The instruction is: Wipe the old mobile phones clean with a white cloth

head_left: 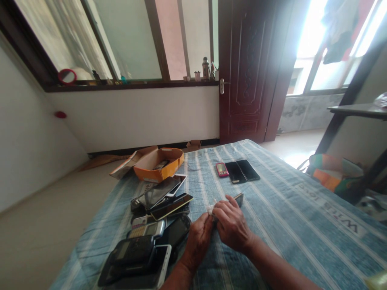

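Note:
My two hands meet over the front part of the bed. The left hand (198, 237) is closed around the near end of a small mobile phone, which is mostly hidden; the phone's far end (240, 199) sticks out beyond my right fingers. Bunched white tissue (211, 208) shows between my hands. My right hand (232, 224) is closed on that tissue and lies over the phone. To the left is a heap of old phones, among them a black handset (133, 251), a silver keypad phone (148, 228) and a white-edged tablet-like phone (161, 268).
Beyond my hands, a pink phone (222, 169) lies beside two dark phones (236, 172) (248, 170). An open orange box (169, 169) with some items inside stands at the bed's left edge. Blue striped cloth (290, 225) covers the bed. A dark red door (248, 72) is behind.

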A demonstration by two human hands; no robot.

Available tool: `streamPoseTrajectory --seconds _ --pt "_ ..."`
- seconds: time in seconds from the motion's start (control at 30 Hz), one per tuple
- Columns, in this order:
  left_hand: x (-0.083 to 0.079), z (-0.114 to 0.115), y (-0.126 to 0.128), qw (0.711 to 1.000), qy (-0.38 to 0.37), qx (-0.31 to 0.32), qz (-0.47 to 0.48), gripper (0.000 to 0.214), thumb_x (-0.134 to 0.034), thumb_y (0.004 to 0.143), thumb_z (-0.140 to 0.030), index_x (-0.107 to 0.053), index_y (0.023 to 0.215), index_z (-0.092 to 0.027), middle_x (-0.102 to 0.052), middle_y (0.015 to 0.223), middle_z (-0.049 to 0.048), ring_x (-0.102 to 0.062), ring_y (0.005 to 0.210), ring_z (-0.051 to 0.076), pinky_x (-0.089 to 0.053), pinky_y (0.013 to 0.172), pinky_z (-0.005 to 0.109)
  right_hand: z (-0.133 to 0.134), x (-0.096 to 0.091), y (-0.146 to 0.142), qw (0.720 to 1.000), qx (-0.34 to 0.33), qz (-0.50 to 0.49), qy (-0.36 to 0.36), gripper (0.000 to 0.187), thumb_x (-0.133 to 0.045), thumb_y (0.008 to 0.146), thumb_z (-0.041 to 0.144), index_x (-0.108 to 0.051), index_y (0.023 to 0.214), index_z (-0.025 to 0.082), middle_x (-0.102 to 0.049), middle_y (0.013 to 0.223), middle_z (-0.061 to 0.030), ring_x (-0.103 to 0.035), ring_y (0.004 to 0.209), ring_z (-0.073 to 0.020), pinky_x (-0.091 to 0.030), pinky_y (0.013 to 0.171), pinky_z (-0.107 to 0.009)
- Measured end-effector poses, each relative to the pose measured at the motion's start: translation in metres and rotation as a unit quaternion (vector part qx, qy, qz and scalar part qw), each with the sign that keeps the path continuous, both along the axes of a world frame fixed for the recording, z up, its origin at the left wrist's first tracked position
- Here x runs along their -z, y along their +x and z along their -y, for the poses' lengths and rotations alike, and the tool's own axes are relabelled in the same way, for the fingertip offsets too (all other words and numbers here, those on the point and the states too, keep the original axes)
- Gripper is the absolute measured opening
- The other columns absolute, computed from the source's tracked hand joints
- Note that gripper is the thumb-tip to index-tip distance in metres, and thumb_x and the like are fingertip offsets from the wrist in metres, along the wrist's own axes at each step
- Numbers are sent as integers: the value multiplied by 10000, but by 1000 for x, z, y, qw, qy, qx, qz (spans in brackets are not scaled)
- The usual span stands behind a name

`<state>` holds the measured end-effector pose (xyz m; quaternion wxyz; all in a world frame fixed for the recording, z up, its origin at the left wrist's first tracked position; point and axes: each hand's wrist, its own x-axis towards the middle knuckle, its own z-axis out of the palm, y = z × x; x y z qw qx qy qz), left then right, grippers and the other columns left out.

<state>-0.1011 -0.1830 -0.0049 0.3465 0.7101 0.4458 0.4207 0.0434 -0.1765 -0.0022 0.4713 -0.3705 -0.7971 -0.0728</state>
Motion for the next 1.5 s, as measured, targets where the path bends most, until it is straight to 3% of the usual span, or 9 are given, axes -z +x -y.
streamPoseTrajectory --seconds 0.47,1.13,1.5 --pt "4 -1 1 1000 22 3 -3 334 -369 960 -391 -579 808 -181 -599 712 39 -561 669 161 -469 650 259 0 -2 3 1000 20 8 -10 188 -396 801 71 -524 810 208 -606 789 -32 -565 779 -182 -319 1018 -443" --pt "-3 1 2 1000 6 -2 -10 299 -404 940 -374 -615 842 -187 -659 782 22 -605 743 175 -486 708 270 -11 1 18 997 71 35 -21 161 -444 735 65 -493 747 217 -569 706 -3 -519 696 -169 -294 1033 -433" --pt "-2 1 0 1000 -7 5 -8 344 -401 952 -390 -662 1002 -172 -683 849 33 -630 809 187 -486 752 281 -13 -2 23 996 80 22 -25 192 -426 714 42 -504 753 213 -563 697 0 -525 685 -162 -287 1048 -428"
